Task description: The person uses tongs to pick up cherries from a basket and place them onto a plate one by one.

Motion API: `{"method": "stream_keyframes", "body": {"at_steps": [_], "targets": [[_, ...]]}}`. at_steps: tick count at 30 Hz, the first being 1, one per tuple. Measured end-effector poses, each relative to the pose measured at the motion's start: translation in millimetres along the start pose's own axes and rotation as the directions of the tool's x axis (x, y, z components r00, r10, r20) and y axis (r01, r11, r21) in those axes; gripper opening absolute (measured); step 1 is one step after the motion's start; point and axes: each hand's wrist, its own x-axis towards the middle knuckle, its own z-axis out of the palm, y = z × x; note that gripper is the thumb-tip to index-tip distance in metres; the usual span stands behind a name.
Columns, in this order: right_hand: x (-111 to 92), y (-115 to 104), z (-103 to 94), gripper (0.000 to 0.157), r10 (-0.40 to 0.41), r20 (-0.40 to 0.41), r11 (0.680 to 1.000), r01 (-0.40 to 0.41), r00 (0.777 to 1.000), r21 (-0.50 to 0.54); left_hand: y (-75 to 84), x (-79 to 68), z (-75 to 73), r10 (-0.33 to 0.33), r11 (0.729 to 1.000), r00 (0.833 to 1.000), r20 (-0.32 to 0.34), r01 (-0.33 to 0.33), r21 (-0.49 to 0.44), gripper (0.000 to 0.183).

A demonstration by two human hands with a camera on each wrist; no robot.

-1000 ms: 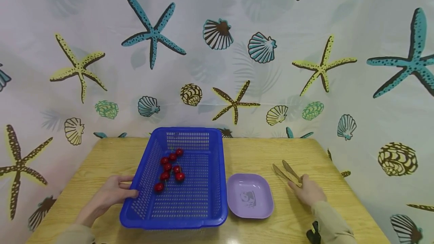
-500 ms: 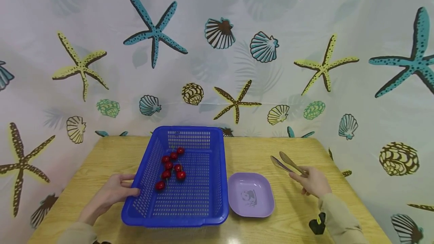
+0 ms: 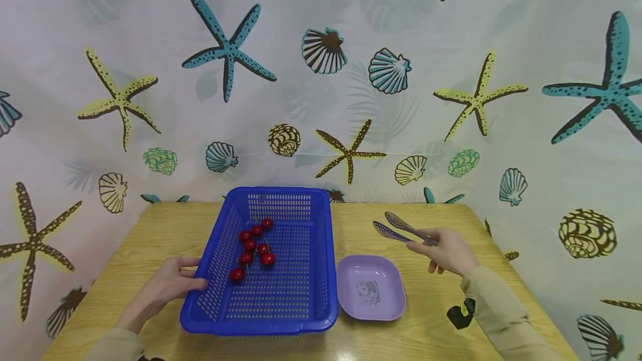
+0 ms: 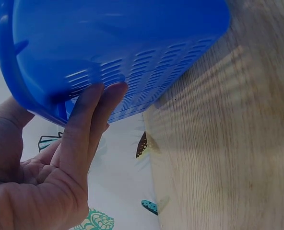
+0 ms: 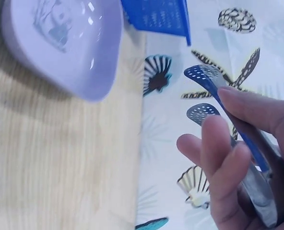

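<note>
My left hand (image 3: pixel 168 284) grips the left rim of a blue plastic basket (image 3: pixel 281 325), thumb over the edge and fingers against the outer slotted wall, as the left wrist view shows. Several red cherries (image 3: pixel 249 244), some with stems, lie in the left half of the basket. In my right hand (image 3: pixel 448 249) is a pair of perforated metal tongs (image 3: pixel 401 229), raised above the table with the two ends apart. Between those ends there is nothing. A purple square dish (image 3: pixel 371 288) with a panda print stands right of the basket, below and left of the tongs.
Everything rests on a wooden table (image 3: pixel 170 227). Behind it and along both sides hangs a pale curtain (image 3: pixel 321 105) printed with starfish and shells.
My right hand has lifted the tongs off the table and carried them up and to the left, toward the dish. My left hand, the basket and the cherries have stayed put.
</note>
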Motion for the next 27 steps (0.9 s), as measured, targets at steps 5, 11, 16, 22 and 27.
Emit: {"method": "stream_keyframes", "body": {"at_steps": [5,11,16,22,27], "targets": [[2.2,-28.1,1.7,0.066,-0.019,0.034,0.999,0.020,0.999,-0.028,-1.7,0.7,-0.6,0.012,1.000,1.000,0.006,-0.012,-0.010,0.073],[3.1,-59.3,8.6,0.066,-0.048,0.074,0.997,0.052,0.996,-0.048,-1.4,-0.3,-0.1,0.012,1.000,1.000,0.003,-0.012,-0.005,0.073],[4.9,-78.4,15.9,0.063,-0.092,0.117,0.994,0.098,0.989,-0.050,-1.0,-0.1,1.3,0.006,1.000,1.000,-0.003,-0.006,-0.005,0.073],[10.5,-97.4,24.8,0.057,-0.128,0.167,0.988,0.140,0.978,-0.060,-0.3,0.9,1.2,0.000,1.000,1.000,0.002,0.000,-0.006,0.073],[20.3,-114.6,36.3,0.055,-0.145,0.215,0.985,0.161,0.966,-0.062,-1.3,1.1,0.8,0.003,1.000,1.000,0.000,-0.003,-0.005,0.073]]}}
